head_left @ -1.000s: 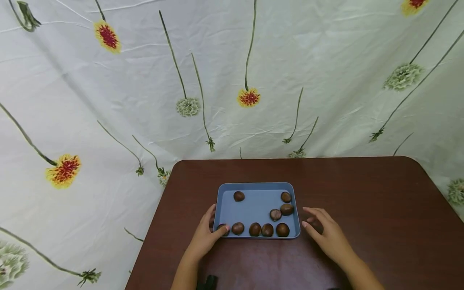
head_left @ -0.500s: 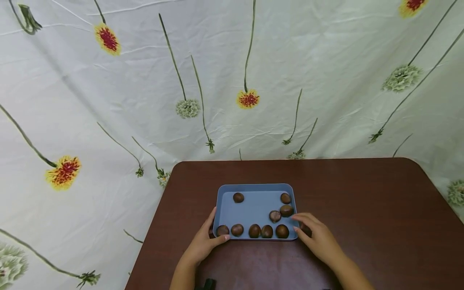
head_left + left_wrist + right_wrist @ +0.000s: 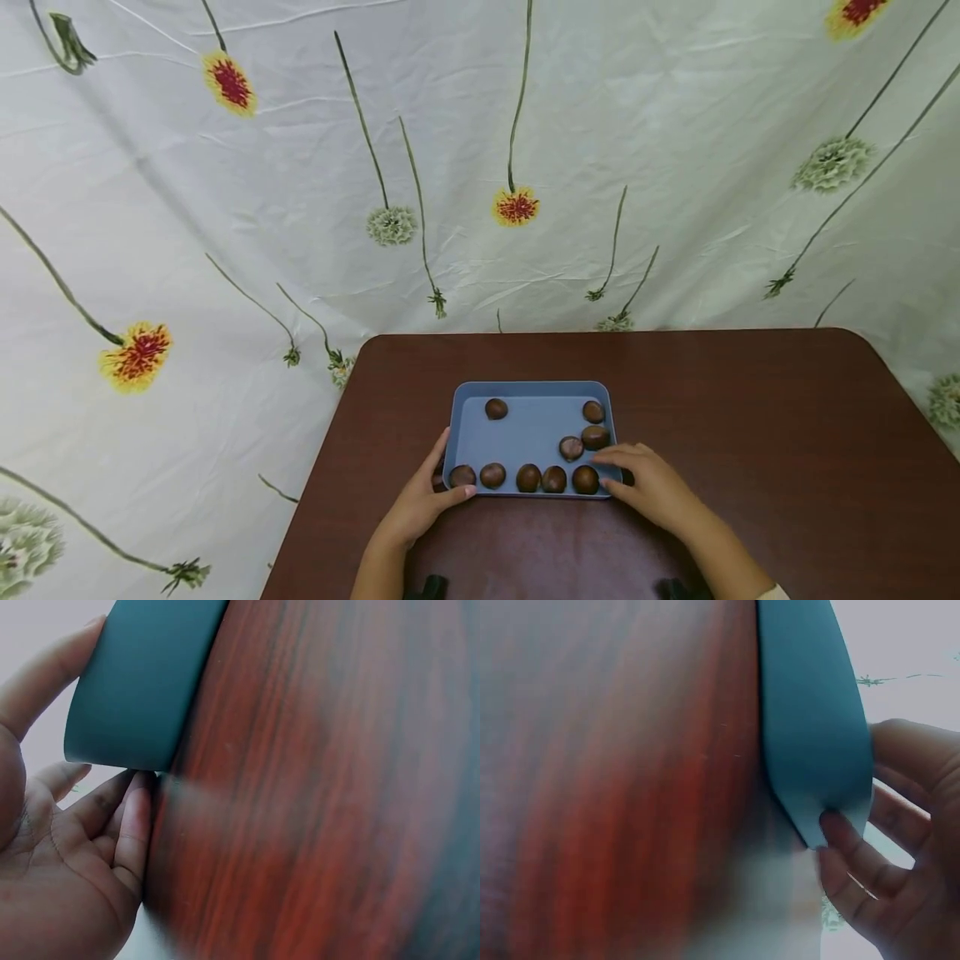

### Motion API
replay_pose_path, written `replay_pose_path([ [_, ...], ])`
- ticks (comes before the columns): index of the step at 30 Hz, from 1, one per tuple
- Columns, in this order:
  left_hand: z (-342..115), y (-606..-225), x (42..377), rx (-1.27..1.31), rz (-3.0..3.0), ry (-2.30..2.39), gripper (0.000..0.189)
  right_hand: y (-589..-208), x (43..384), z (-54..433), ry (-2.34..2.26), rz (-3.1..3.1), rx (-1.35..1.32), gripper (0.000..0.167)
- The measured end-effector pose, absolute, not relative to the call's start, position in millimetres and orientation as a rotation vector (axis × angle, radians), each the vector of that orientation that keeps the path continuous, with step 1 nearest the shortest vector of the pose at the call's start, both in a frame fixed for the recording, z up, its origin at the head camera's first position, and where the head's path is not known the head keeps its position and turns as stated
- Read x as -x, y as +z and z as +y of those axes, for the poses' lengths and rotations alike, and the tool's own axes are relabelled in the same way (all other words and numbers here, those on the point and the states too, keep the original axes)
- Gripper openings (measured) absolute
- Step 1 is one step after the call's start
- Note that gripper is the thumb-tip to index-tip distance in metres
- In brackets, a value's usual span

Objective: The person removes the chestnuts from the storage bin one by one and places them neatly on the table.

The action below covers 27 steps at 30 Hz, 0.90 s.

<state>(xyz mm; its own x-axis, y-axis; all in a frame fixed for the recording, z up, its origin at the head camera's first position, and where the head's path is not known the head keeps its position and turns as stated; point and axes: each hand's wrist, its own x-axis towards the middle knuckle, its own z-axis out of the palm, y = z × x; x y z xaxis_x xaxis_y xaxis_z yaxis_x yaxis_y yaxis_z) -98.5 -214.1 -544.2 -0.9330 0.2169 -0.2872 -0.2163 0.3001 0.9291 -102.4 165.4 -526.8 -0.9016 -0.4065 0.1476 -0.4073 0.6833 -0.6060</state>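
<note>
A shallow blue tray (image 3: 529, 435) holding several brown chestnuts lies on the table. My left hand (image 3: 422, 502) grips its near left corner, thumb on the front rim and fingers along the left side. In the left wrist view the tray's outer wall (image 3: 146, 682) shows between thumb and fingers. Over the right rim reaches my right hand (image 3: 654, 487), index finger and thumb spread beside the near right chestnut (image 3: 585, 479). In the right wrist view, the lower fingers of that hand touch the tray's wall (image 3: 814, 712). Fingertips inside the tray are hidden there.
Most chestnuts form a row along the front wall, such as this chestnut (image 3: 492, 476). Three are grouped at the right, and a single chestnut (image 3: 496, 408) sits at the back left. The dark brown table (image 3: 750, 400) meets a flowered white cloth (image 3: 450, 167) behind.
My right hand has moved left, from beside the tray to over its right rim near the chestnut. My left thumb has slid off the corner chestnut to the front rim.
</note>
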Motion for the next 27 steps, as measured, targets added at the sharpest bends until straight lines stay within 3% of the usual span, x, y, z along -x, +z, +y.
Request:
replay_pose_path([
  [13,-216.8,-547.6,101.6,0.002,2.18,1.684,0.104,-523.5,109.7,164.7,1.171,-2.96,-0.853,0.041],
  [27,-215.2,-548.0,101.8,0.02,2.183,1.71,0.104,-528.1,110.7,164.9,1.293,-2.978,-0.751,0.038],
])
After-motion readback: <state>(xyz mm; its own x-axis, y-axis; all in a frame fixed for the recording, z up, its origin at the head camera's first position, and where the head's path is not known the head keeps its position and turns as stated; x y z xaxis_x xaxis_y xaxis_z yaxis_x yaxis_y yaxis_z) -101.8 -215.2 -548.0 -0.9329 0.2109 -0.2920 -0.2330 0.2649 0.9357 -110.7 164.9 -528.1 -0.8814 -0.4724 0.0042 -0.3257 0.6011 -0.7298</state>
